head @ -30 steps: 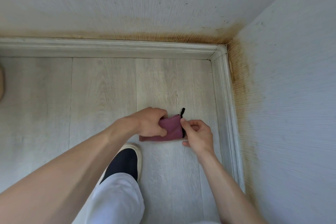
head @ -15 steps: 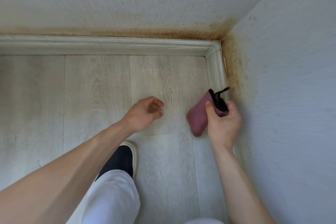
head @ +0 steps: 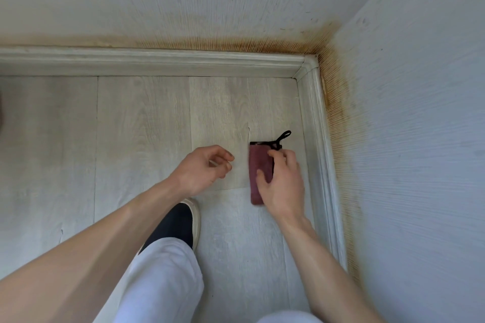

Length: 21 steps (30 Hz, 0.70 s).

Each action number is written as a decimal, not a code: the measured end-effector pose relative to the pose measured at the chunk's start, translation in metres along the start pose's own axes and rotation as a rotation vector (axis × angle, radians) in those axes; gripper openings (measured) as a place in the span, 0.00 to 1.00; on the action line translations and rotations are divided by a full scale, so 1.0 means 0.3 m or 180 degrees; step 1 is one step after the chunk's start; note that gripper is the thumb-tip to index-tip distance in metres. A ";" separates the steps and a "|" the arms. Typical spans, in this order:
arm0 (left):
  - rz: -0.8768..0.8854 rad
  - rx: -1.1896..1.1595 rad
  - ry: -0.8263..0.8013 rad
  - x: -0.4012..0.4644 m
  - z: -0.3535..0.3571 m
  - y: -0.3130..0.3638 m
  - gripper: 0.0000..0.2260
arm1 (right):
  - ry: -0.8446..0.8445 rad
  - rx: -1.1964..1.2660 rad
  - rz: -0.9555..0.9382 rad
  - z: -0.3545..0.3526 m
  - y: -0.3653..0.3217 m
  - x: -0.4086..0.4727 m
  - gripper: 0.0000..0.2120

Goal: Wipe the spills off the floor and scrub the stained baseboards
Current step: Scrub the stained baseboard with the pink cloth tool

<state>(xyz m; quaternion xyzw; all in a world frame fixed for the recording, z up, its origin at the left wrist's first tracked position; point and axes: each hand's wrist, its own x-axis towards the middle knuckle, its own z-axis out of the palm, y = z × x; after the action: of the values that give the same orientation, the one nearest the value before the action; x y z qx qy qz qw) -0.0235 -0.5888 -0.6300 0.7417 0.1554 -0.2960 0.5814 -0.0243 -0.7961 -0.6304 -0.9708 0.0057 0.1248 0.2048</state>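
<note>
Maroon cloth point(head: 258, 173), lifted a moment ago, lies on the floor point(head: 147, 126) again under the right hand point(head: 282, 181), whose fingers point(head: 262, 177) press it; the left hand point(head: 203, 165) hangs loosely curled, empty; wiping can begin.

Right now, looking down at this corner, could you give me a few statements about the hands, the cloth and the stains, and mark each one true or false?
1. The right hand rests on the maroon cloth lying on the floor. True.
2. The left hand holds the cloth too. False: it hovers beside the cloth, fingers loosely curled, holding nothing.
3. Brownish staining runs along the wall just above the baseboard near the corner. True.
4. The cloth is pressed against the baseboard. False: it lies on the floor, apart from the baseboard.
5. A black loop sticks out from the cloth's far end. True.
</note>
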 end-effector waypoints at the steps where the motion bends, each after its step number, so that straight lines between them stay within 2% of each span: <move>1: 0.0006 0.0009 0.0015 -0.003 -0.001 -0.004 0.07 | 0.0061 -0.0219 -0.0209 0.002 0.019 -0.006 0.24; 3: 0.0022 0.0056 0.0007 -0.008 0.003 -0.008 0.07 | 0.0089 -0.0553 -0.0596 0.015 0.042 -0.007 0.25; 6: 0.0040 0.0151 -0.0019 -0.018 0.010 -0.004 0.08 | -0.0303 -0.0729 -0.0764 0.055 0.032 -0.002 0.30; 9: 0.0067 0.0168 -0.0005 -0.025 0.007 -0.006 0.09 | -0.0477 -0.0809 -0.0640 0.095 0.037 -0.006 0.32; 13: 0.0057 0.0238 0.0027 -0.029 -0.001 -0.023 0.08 | -0.0350 -0.0702 -0.0143 0.101 0.078 -0.023 0.31; 16: 0.0005 0.0281 0.0018 -0.027 -0.009 -0.031 0.08 | -0.0244 -0.0651 -0.0102 0.106 0.097 -0.013 0.30; 21: -0.0039 0.0265 -0.0064 -0.017 -0.033 -0.025 0.08 | -0.0154 -0.0964 0.0045 0.073 0.117 0.174 0.33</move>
<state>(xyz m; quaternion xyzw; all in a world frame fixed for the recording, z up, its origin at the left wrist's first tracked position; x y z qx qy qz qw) -0.0293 -0.5768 -0.6311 0.7613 0.1416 -0.3132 0.5498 0.0188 -0.8176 -0.6766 -0.9872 -0.0113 0.1490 0.0553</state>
